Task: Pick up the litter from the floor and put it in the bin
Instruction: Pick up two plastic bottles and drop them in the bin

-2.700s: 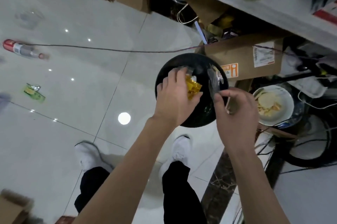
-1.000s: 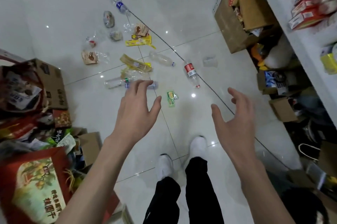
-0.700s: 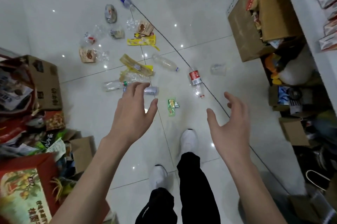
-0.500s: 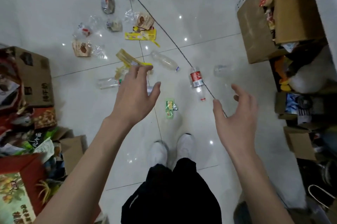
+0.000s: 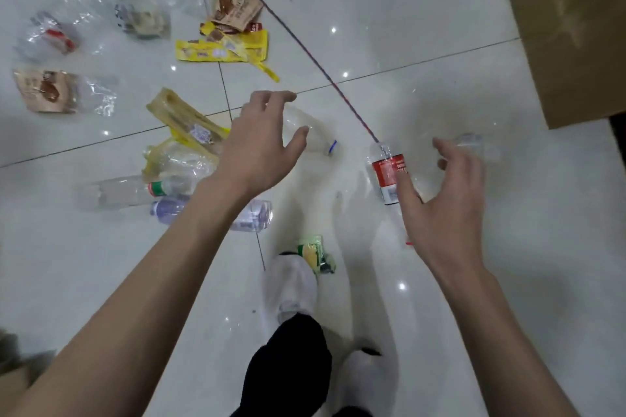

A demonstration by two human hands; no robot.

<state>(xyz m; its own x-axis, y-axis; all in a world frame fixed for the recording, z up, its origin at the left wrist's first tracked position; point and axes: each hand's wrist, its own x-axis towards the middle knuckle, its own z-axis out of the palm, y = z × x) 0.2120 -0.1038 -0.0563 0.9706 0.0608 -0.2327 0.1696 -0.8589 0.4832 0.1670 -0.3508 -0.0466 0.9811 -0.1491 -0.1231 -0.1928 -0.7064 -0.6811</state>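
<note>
Both hands empty, fingers spread wide: left hand and right hand held out over floor, likely readying to grab. White tiled floor carries all litter; bin not in view. Cardboard box top right, well apart. Yellow wrappers beyond left hand. Red-label bottle just beside right hand, probably next pick. Clear bottle partly behind left fingers. Green packet touching shoe.
</note>
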